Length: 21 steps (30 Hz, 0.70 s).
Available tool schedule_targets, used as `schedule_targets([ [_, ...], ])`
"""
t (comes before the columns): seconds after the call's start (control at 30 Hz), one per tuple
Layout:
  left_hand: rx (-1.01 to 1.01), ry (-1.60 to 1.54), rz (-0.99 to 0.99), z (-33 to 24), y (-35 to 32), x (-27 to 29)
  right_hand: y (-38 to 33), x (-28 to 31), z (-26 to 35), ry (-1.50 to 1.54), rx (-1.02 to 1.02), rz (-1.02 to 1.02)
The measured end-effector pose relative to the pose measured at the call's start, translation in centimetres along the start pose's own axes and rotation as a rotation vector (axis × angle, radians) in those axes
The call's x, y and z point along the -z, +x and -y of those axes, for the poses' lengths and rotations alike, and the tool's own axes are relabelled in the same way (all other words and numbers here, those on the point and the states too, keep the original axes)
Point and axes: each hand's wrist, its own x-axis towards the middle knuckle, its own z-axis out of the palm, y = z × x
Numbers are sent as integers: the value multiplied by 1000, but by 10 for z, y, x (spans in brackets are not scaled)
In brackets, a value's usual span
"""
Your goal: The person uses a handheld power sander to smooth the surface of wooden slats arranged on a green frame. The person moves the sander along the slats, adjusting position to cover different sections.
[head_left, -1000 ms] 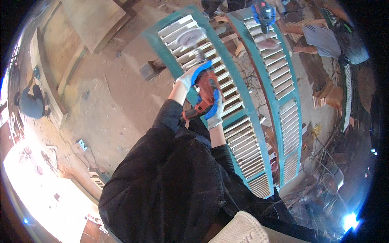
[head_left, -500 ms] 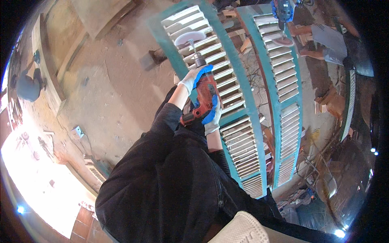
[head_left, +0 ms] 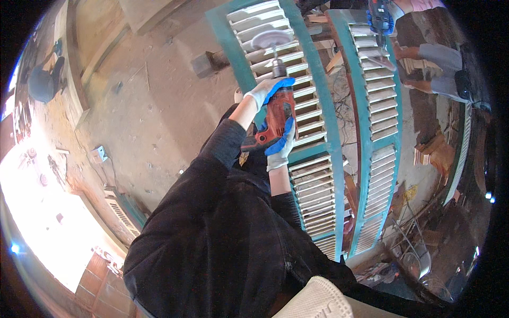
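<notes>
Both my gloved hands grip a red power drill [head_left: 274, 114] fitted with a round sanding disc [head_left: 269, 38]. My left hand [head_left: 268, 89] wraps the front of the drill body. My right hand [head_left: 279, 148] holds the rear handle. The disc rests on the pale slats of a teal louvred shutter [head_left: 313, 132] lying under the tool. A second teal shutter [head_left: 371, 132] lies beside it on the right.
Another person [head_left: 429, 63] at the upper right holds a blue power tool [head_left: 379, 16] over the second shutter. Wood scraps [head_left: 432, 153] lie on the right. A concrete floor [head_left: 148, 106] with a small block [head_left: 202, 63] spreads to the left. A louvred piece [head_left: 122, 212] lies lower left.
The view has shifted and the drill with its disc has moved further up along the shutter's slats. Both hands keep their grip on the drill.
</notes>
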Motion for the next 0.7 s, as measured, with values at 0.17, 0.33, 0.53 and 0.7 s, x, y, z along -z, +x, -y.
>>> schedule_targets([
  [0.17, 92, 9, -37, -9, -1, 21, -2, -5, -16, -240, 219, -27],
  [0.33, -27, 19, 23, 5, 0, 24, -15, -11, -13, -68, 42, 36],
  [0.53, -51, -104, 83, 1, 7, 21, 6, 16, -14, -213, 191, 3],
  [0.7, -25, -43, 18, 16, 21, 27, -7, -10, 4, -159, 49, -18],
])
